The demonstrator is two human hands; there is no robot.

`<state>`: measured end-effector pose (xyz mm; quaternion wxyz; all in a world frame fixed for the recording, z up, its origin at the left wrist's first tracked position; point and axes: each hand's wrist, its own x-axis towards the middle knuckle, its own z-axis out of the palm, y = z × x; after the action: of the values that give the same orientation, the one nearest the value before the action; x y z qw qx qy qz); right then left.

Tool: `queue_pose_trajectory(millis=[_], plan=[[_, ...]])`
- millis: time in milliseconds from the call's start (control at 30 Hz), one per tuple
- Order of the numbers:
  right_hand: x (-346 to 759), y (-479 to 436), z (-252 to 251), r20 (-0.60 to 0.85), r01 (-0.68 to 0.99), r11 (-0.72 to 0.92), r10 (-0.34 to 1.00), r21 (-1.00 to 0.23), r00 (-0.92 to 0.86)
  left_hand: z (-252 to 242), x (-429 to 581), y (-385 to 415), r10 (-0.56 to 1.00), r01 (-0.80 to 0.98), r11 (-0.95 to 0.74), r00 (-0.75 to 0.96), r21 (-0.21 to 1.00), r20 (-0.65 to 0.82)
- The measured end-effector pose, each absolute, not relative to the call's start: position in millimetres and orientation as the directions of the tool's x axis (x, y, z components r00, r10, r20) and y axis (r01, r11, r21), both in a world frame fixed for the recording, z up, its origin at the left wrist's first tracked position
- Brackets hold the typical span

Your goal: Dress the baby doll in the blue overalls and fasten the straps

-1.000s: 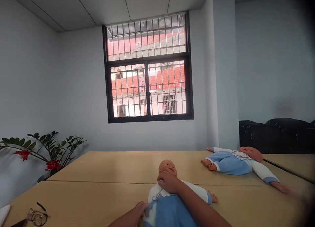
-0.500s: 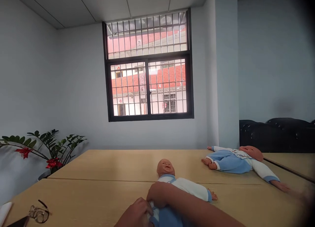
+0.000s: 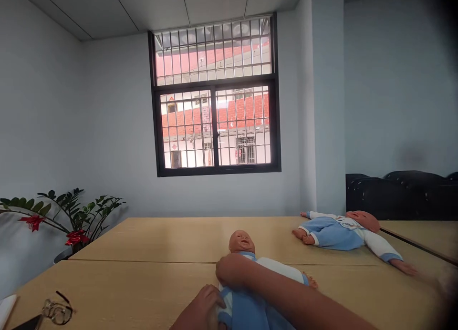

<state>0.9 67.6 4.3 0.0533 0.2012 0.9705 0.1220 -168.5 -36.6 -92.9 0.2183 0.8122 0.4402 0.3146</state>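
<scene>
The near doll (image 3: pixel 248 313) lies face up on the bench (image 3: pixel 143 294), head toward the barred window (image 3: pixel 214 125). The right hand (image 3: pixel 231 271) is curled over its upper chest, fingertips hidden; whether it grips the clothing cannot be told. The left hand (image 3: pixel 208 300) sets bent fingers against a doll sleeve (image 3: pixel 228 301); a firm hold cannot be confirmed. The right forearm crosses the doll's front, obscuring much of the torso.

Surroundings: a 2nd doll (image 3: pixel 336 233) in similar blue and white lies at far right, well apart. At lower left are eyeglasses (image 3: pixel 57 313), a dark flat object (image 3: pixel 30 323) beside them and a white item (image 3: pixel 6 308). A plant (image 3: pixel 77 218) with 2 red bows (image 3: pixel 77 237) stands past the left edge; black chairs (image 3: pixel 390 196) stand beyond the far right.

Edges: 1 seam (image 3: pixel 161 262) crosses the bench near the doll's shoulders. Bench top extends between eyeglasses and left hand, and between the 2 dolls.
</scene>
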Motion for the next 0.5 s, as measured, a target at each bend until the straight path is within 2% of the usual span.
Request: queue_pose_trajectory(millis=[200,367,500], plan=[[22,87,20,0.040,0.502,0.859,0.500,0.106,-0.865,-97,-167,-32,0.830,0.492,-0.556,0.372,0.670,0.416],[33,96,14,0.095,0.609,0.793,0.608,-0.015,-0.788,-104,-151,-31,0.762,0.470,-0.648,0.391,0.599,0.517],[29,98,5,0.150,0.693,0.716,0.697,-0.082,-0.702,-121,-141,-29,0.819,0.580,-0.574,0.407,0.578,0.404]])
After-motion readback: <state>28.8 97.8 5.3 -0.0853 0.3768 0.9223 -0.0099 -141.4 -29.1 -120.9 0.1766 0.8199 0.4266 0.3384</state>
